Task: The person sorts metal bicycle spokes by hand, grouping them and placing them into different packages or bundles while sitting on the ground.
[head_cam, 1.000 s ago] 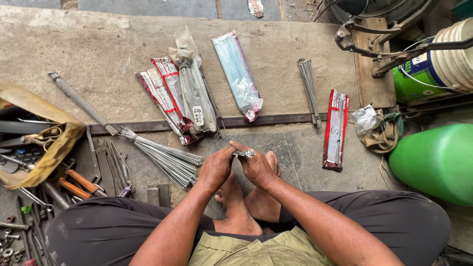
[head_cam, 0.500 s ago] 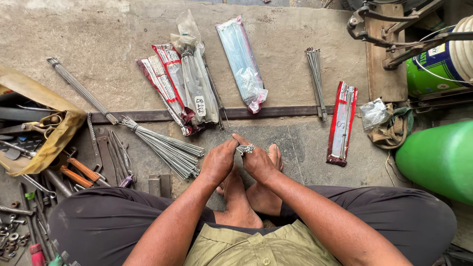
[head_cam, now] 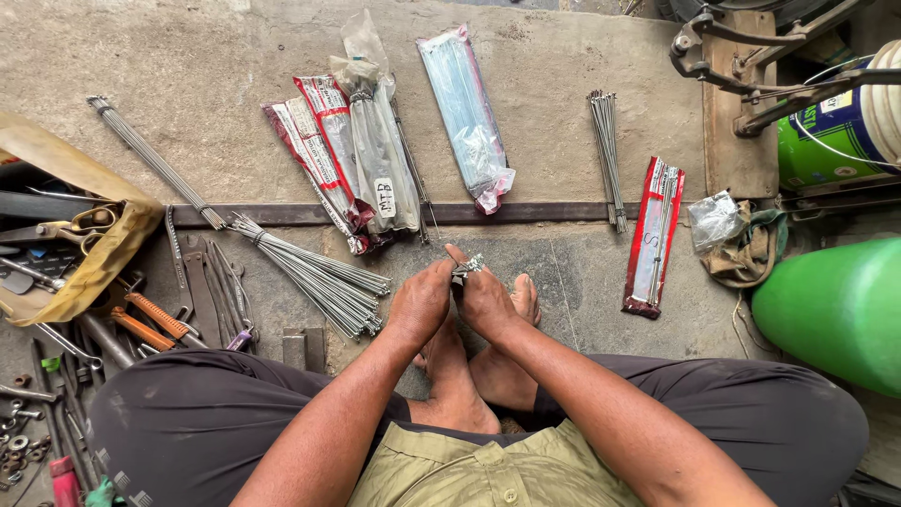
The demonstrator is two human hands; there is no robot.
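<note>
Since the earlier pictures the left hand (head_cam: 422, 302) and right hand (head_cam: 483, 299) have barely shifted, fingers working the small metal cluster (head_cam: 467, 268).

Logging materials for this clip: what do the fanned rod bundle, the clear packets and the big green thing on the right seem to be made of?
Rod bundle: thin bare metal wire, probably steel; grey with a dull sheen.
Clear packets: thin plastic film, glossy and crinkled, contents showing through.
Green thing: smooth rounded surface with a soft sheen, either plastic or painted metal; cannot tell which.

Even, soft daylight, no harsh shadows; sharp mid-frame, slight wide-angle bend at edges.
</note>
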